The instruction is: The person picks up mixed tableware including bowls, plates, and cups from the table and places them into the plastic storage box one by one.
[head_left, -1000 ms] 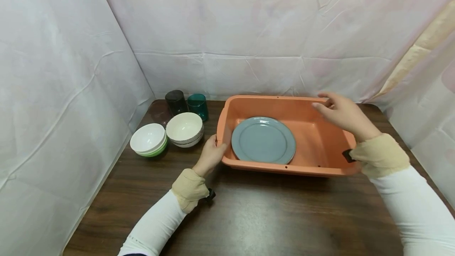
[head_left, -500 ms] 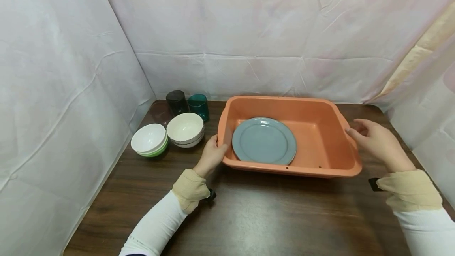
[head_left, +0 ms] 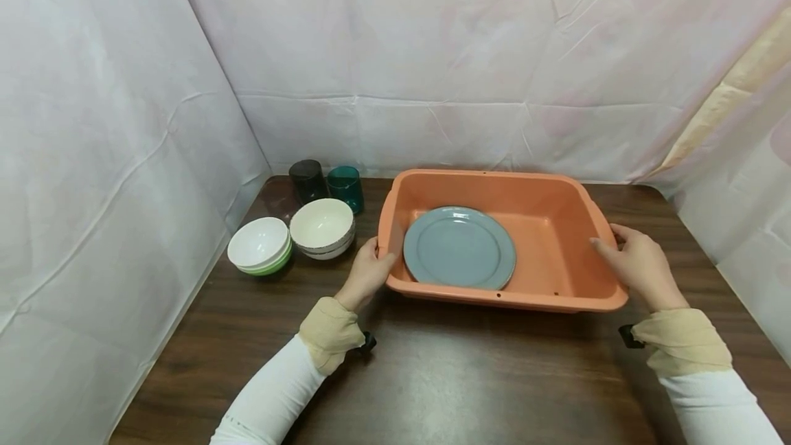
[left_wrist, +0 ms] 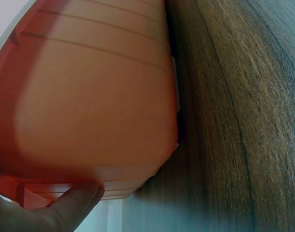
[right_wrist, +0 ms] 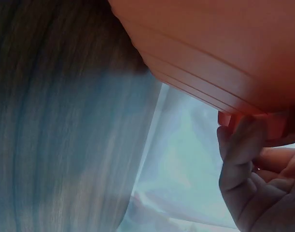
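An orange plastic basin (head_left: 539, 247) sits on the dark wooden table in the head view. Inside its left half lies a grey-blue plate (head_left: 459, 248); whether others are stacked beneath it I cannot tell. My left hand (head_left: 366, 272) grips the basin's left rim, fingers under the lip and thumb on top. At the opposite end my right hand (head_left: 644, 265) holds the right rim, its thumb over the inner edge. Curled fingers (right_wrist: 239, 159) show beneath that rim in the right wrist view. In the left wrist view, the basin's outer wall (left_wrist: 94, 96) hides most of the left hand.
Left of the basin stand stacked cream bowls (head_left: 322, 225) and white-and-green bowls (head_left: 259, 244). Behind them are a dark cup (head_left: 307, 180) and a teal cup (head_left: 345, 188). White cloth (head_left: 432, 53) hangs close behind the table (head_left: 445, 376).
My right hand has moved from above the basin out past its right side, then back in to take hold of the right rim. The left hand stays on its rim.
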The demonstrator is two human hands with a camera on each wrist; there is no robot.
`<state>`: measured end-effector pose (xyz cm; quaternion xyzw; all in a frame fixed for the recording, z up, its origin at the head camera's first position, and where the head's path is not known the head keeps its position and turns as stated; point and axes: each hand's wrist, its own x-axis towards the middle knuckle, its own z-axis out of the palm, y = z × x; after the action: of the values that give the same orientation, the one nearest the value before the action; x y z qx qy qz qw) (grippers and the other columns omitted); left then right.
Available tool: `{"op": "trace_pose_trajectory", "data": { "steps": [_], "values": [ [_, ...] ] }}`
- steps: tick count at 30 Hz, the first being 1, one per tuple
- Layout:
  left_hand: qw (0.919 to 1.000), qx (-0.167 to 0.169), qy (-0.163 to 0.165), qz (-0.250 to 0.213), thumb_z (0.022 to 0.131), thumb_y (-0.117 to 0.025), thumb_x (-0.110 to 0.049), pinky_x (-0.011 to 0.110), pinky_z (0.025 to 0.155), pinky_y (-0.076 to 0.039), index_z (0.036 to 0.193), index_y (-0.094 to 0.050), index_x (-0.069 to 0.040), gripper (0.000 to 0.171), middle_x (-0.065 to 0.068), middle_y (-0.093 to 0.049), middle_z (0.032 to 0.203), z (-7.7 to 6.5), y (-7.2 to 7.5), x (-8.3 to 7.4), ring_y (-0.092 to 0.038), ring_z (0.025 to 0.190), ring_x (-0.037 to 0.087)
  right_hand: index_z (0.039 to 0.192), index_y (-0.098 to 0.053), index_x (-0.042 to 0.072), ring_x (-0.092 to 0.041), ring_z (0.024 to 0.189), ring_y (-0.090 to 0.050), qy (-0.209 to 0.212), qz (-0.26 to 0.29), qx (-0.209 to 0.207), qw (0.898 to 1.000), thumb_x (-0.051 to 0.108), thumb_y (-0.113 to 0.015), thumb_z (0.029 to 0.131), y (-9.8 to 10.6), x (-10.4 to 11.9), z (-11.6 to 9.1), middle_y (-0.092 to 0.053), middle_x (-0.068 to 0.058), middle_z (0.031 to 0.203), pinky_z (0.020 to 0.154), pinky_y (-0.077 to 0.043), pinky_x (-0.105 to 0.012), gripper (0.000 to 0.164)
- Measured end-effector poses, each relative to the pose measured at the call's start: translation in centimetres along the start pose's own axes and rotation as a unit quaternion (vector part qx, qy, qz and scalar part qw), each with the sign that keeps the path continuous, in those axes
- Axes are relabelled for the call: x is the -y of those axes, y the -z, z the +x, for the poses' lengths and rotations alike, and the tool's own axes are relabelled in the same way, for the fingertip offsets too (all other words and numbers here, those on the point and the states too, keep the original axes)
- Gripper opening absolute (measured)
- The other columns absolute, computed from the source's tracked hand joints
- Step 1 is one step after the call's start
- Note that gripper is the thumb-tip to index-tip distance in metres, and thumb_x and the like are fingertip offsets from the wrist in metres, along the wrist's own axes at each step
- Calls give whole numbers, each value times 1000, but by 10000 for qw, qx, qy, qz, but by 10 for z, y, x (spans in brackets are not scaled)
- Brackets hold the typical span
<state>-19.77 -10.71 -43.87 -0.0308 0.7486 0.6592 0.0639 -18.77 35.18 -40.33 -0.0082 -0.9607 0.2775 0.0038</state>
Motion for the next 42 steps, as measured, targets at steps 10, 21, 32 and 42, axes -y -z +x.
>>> {"op": "trace_pose_trajectory", "data": {
  "steps": [10,21,32,42],
  "values": [
    [9989,3,156,-450,109,-54,-3,50,115,-62,162,-44,16,58,40,-60,156,-5,4,6,-66,141,46,155,-40,-30,-23,73,-72,-114,29,31,9999,27,-54,119,-4,3,2,-75,-43,112,67,-54,-32,69],
    [9943,-303,323,-972,116,-56,-20,49,122,-56,170,-29,16,70,39,-49,167,-15,26,4,-54,155,52,154,-42,-30,-41,86,-76,-92,7,-95,9999,25,-54,118,-7,3,2,-69,-48,123,70,-53,-34,67],
    [9850,-1126,525,-1195,118,-49,-20,16,85,-60,167,-22,12,65,33,-36,168,-37,67,1,-64,130,28,152,-44,-29,-52,95,-75,-89,-25,-210,9997,25,-55,117,-6,0,2,-68,-48,125,78,-60,-51,66],
    [9876,-924,897,-897,120,-44,-26,14,83,-59,176,18,3,88,34,-8,184,-40,95,2,-62,126,25,153,-42,-30,-52,96,-75,-115,3,-183,9998,25,-55,117,-6,0,1,-67,-49,127,79,-61,-56,67]
  ]
}}
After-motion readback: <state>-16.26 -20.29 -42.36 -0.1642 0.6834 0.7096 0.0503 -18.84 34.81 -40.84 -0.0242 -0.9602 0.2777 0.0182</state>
